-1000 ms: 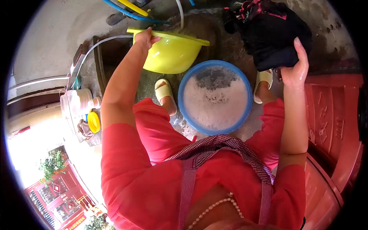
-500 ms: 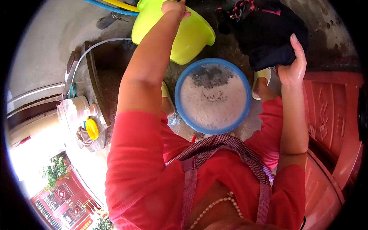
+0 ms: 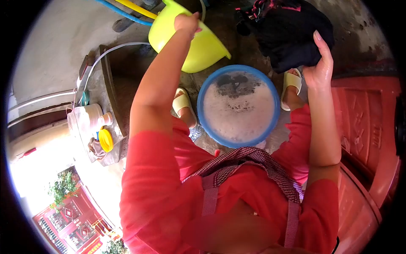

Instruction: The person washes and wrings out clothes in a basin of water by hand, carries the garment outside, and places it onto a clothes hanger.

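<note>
My left hand (image 3: 186, 24) is closed round the rim of a lime-green plastic basin (image 3: 203, 53), which is tilted on its side at the top of the view. In my right hand (image 3: 320, 72) is a bundled black garment (image 3: 292, 36) with pink patterned parts; the thumb shows along its edge and the other fingers are hidden beneath the cloth. Between my feet stands a round blue basin (image 3: 277, 106) of cloudy, foamy water, with a dark patch at its far side. Both hands are beyond this basin, apart from it.
Yellow hose (image 3: 137, 8) and blue hose (image 3: 122, 16) run to the upper left. A concrete trough (image 3: 111, 91) stands left, with a clear plastic container (image 3: 82, 120) and a yellow lid (image 3: 105, 140) beside it. Red wooden panelling (image 3: 359, 127) lines the right.
The green basin has tipped further and shifted slightly right with my left hand. The black garment and my right hand sit a little further left. The whole view has shifted slightly.
</note>
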Demonstrator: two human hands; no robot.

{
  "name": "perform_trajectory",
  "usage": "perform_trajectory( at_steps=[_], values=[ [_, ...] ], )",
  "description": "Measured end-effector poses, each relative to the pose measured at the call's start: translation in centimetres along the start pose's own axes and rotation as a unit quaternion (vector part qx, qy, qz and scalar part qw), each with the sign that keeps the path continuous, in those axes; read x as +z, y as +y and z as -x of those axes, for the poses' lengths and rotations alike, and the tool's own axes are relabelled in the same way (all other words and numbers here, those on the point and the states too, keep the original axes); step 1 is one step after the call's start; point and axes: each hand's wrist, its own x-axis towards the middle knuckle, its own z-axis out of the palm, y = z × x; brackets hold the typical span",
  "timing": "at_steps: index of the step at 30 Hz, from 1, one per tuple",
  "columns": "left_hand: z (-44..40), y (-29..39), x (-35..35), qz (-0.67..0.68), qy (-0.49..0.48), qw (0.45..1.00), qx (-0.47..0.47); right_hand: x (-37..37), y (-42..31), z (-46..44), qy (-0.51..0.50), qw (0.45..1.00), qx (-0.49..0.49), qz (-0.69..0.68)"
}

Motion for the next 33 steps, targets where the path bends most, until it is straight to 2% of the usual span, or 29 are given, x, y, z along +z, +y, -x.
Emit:
perform_trajectory(
  at_steps=[2,4,5,7,11,12,15,17,18,20,23,25,26,29,31,33],
  values=[
    [0.2,-3.0,-3.9,0.077,0.012,0.997,-0.012,0.0,0.4,-0.1,-0.001,1.0,-0.001,0.0],
    [0.5,-5.5,-8.4,0.16,0.041,0.984,-0.065,0.5,0.6,0.3,0.002,1.0,-0.018,0.014],
    [-2.3,-8.9,-10.3,0.234,0.066,0.964,-0.108,0.7,0.7,0.5,0.005,0.999,-0.026,0.024],
    [-0.4,-9.9,-12.0,0.348,0.116,0.919,-0.145,0.9,1.0,0.4,-0.021,1.0,0.006,0.01],
    [-0.9,-18.8,-9.7,0.534,0.05,0.838,-0.101,2.3,2.2,0.7,0.0,0.997,0.071,-0.022],
    [0.7,-19.3,-8.3,0.52,0.078,0.841,-0.127,2.3,2.4,0.6,-0.003,0.997,0.072,-0.015],
    [3.0,-22.6,-5.1,0.558,0.147,0.795,-0.185,1.6,3.5,0.1,-0.014,0.998,0.065,0.008],
    [2.7,-26.3,-5.1,0.53,0.179,0.795,-0.234,1.1,3.9,0.0,-0.026,0.998,0.049,0.021],
    [2.4,-27.1,-6.0,0.498,0.169,0.816,-0.241,1.8,3.5,0.6,-0.047,0.995,0.086,-0.008],
    [1.9,-28.2,-8.4,0.43,0.148,0.854,-0.254,1.6,3.3,0.5,-0.051,0.994,0.092,-0.01],
    [-0.6,-27.7,-9.4,0.402,0.238,0.861,-0.2,1.6,3.1,0.4,-0.006,0.995,0.103,0.0],
    [-1.0,-24.0,-9.2,0.229,0.243,0.938,-0.094,1.8,3.2,0.3,0.03,0.995,0.092,0.017],
    [-1.1,-22.0,-9.1,0.138,0.242,0.96,-0.038,1.7,3.0,0.3,0.018,0.996,0.089,0.015],
    [-4.1,-18.7,-8.1,-0.013,0.247,0.969,-0.023,1.5,2.7,0.2,-0.004,0.997,0.079,0.017],
    [-4.2,-13.8,-7.4,0.062,0.192,0.979,0.022,1.6,2.5,0.3,-0.007,0.997,0.067,0.028],
    [-9.2,-11.2,-7.0,0.183,0.12,0.976,0.015,1.5,2.6,0.3,-0.019,0.999,0.044,0.024]
  ],
)
